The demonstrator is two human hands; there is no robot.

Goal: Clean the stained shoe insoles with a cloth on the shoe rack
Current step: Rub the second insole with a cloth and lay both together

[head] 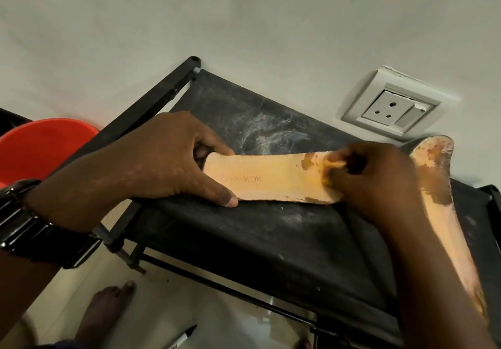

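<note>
A tan insole (265,179) stamped FASHION lies across the middle of the frame, on the top shelf of a dusty black shoe rack (244,229). The left hand (162,164) grips its plain end. The blurred right hand (374,183) covers its brown-stained end; I cannot tell its grasp. A second stained insole (436,164) lies at right, and a red bucket (40,145) at left.

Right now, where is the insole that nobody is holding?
In the head view the loose insole lies at the right end of the shoe rack, just right of the right hand and near the wall socket.
</note>
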